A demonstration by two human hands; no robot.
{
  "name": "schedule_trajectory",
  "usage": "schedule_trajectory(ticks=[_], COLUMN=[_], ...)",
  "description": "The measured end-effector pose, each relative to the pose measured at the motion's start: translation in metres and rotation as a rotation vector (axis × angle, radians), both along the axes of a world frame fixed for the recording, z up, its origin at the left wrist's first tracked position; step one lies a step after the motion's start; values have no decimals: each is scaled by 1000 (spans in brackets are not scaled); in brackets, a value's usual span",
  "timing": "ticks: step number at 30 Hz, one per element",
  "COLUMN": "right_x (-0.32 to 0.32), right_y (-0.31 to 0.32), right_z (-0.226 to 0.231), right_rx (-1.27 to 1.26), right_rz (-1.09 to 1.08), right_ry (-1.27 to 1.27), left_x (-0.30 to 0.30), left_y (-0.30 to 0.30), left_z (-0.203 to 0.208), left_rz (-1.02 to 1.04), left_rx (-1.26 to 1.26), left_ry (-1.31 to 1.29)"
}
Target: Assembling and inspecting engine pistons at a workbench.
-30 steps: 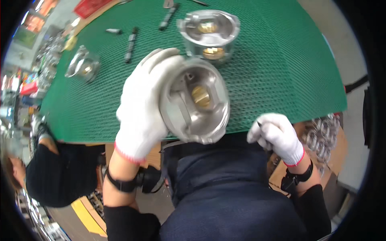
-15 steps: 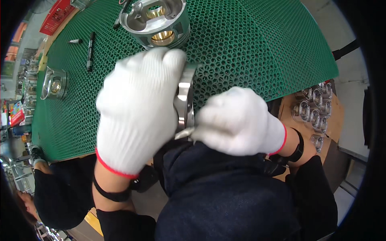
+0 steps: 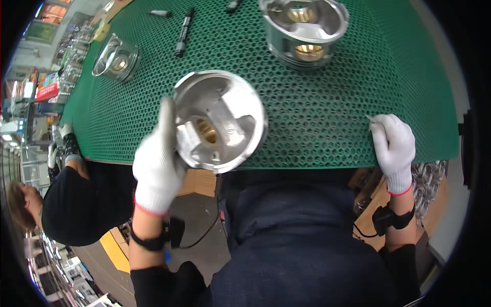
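Note:
My left hand (image 3: 158, 166), in a white knit glove with a red cuff, grips a silver metal piston (image 3: 244, 105) by its left side. The piston is tilted, so its hollow inside and a brass-coloured bushing (image 3: 206, 131) show. My right hand (image 3: 396, 146), gloved alike, is closed well to the right, by the front edge of the green mat (image 3: 327, 112). Out of its fingertips pokes the tip of a small thin tool (image 3: 371, 119); the rest is hidden in the glove. Beyond the held piston stands another piston (image 3: 283, 42) with brass-coloured bushings.
A third piston (image 3: 134, 60) sits at the mat's left, near a black marker pen (image 3: 184, 31). Two more dark pens lie at the far side. Several pistons (image 3: 429, 179) rest on cardboard below right. Another person (image 3: 82, 210) in dark clothes is at my left.
My hands have moved apart: the right has drawn away to the right. My left hand has turned the piston from edge-on to show its hollow inside. The view has shifted too.

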State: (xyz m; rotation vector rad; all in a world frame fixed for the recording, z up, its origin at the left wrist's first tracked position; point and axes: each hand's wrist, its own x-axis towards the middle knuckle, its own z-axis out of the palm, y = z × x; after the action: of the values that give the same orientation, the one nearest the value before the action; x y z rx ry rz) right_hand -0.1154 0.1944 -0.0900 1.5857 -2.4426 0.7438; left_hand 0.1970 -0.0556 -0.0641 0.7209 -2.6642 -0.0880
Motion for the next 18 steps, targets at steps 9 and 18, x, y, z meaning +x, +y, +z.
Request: schedule_trajectory(ticks=[9,18], right_x=[4,8], right_y=[-6,0], right_z=[-1,-6], right_rx=[-59,-42], right_rz=[58,14], right_ry=[93,125], left_x=[-31,16], left_y=[7,-62], left_z=[70,52], left_rz=[-579,-192], left_rx=[-5,-93], left_ry=[-69,-252])
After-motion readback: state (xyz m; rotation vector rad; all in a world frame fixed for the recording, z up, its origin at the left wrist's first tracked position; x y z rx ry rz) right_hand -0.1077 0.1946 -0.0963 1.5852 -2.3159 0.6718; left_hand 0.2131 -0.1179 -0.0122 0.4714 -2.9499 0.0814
